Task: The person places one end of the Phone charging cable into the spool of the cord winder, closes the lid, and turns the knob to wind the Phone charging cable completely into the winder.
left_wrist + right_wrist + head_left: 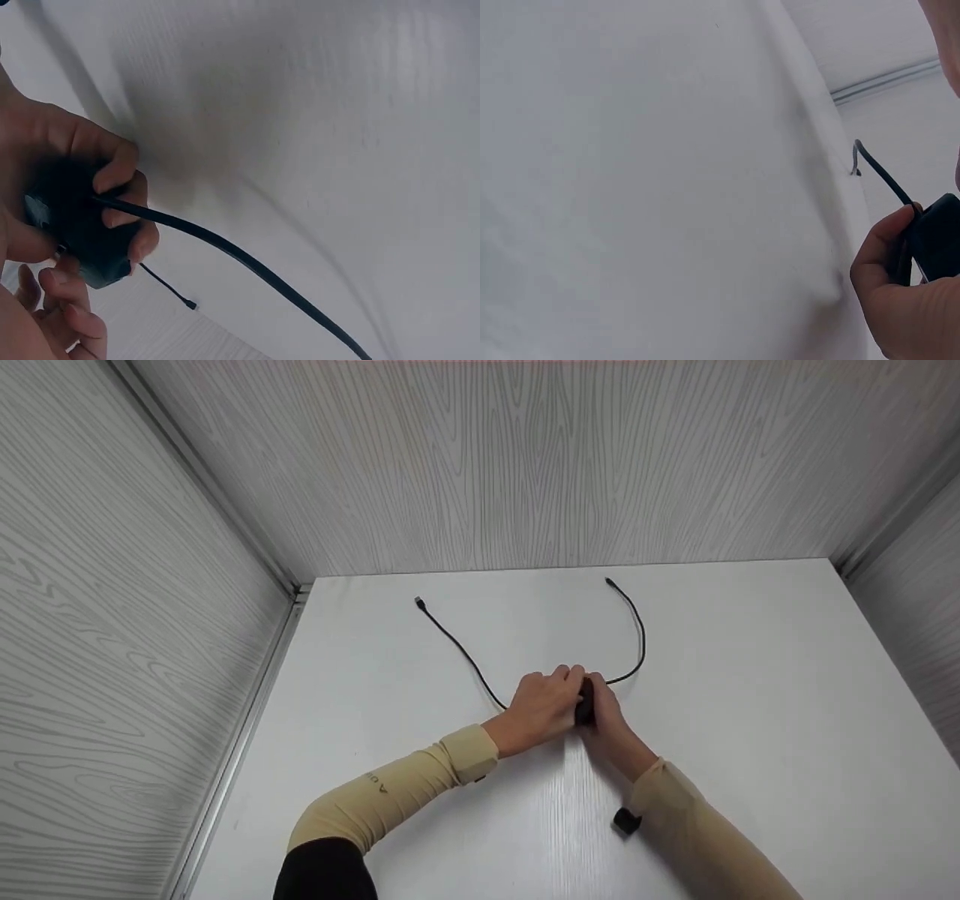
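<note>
Pale grey wood-grain panels [487,465] wall in a smooth white tabletop [787,682], above whose middle a person's two bare hands hold a compact black block-shaped piece [585,703]. Thin black cable shows on both sides of it: one length [475,666] stretches to a flat plug [420,603] at far left, the other [643,641] curves to a slimmer tip [609,581] near the back wall. Likely light and rigid, the block should sit safely in a two-sided grip on its flanks, clear of the points where the flexible cable meets it; its finish is too dark to judge for slip. Left hand [544,701], knuckles up, has its fingers bent against one side; right hand [611,716], thumb and fingers closed about the opposite side, mirrors it. Both forearms, in beige sleeves [397,791], angle inward from the near edge, wrists above the tabletop.
</note>
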`<state>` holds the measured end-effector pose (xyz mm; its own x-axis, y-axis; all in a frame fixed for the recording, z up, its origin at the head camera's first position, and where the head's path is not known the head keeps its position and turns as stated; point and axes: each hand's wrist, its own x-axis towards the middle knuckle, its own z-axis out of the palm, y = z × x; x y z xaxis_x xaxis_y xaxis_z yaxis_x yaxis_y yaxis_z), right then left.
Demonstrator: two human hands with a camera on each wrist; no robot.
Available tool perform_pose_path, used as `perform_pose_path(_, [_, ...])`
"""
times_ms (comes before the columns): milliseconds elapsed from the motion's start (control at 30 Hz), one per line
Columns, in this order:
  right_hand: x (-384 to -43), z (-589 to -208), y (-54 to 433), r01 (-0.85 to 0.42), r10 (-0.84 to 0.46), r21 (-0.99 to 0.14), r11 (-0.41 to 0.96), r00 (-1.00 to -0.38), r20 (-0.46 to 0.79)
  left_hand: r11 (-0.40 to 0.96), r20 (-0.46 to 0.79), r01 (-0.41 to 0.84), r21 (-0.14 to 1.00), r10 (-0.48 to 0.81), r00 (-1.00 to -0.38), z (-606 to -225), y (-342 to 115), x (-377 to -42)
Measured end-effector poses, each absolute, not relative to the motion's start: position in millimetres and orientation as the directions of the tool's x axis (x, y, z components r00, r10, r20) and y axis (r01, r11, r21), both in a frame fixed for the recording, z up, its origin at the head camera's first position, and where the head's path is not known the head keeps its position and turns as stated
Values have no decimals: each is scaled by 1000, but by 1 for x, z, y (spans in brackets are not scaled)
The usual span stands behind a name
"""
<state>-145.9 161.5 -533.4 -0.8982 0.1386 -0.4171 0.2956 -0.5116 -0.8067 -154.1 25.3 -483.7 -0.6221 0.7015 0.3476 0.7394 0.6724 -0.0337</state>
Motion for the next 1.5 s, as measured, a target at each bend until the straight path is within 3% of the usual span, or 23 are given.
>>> perform_pose_path(167, [-145,-534,156,236,214,-905,-354,-922,-324,756,252,617,220,567,-784,-478,32,-153])
perform_pose_path(333, [-143,-534,154,232,249,-948,-217,-926,-283,770,132,477,425,468,-874,-473,37,-157])
perform_pose_path(533, [-141,-536,156,231,217,-969,-86,-945,-245,778,9,362,514,417,-909,-469,35,-162])
perform_pose_path(700, [-144,-540,160,277,96,-940,-200,-949,-300,765,-14,414,493,482,-876,-464,28,-165])
perform_pose_path(800, [-145,-542,162,326,-14,-881,-343,-939,-343,731,-16,515,448,582,-813,-461,22,-166])
perform_pose_path(967, [-146,-541,166,365,-96,-803,-472,-926,-365,604,22,734,311,768,-640,-455,11,-169])
perform_pose_path(1100, [-146,-538,169,395,-136,-818,-418,-918,-374,489,105,867,91,861,-497,-451,-2,-174])
perform_pose_path(1200, [-146,-537,171,408,-156,-836,-367,-913,-377,355,137,927,-123,931,-339,-451,-11,-177])
perform_pose_path(1333, [-147,-539,172,406,-188,-867,-288,-912,-365,153,108,932,-328,986,-123,-451,-17,-178])
perform_pose_path(1433, [-147,-540,174,413,-236,-874,-255,-904,-357,70,77,907,-416,996,-42,-452,-16,-179])
perform_pose_path(1500, [-147,-540,177,412,-268,-882,-230,-898,-349,49,58,896,-441,998,-26,-452,-15,-180])
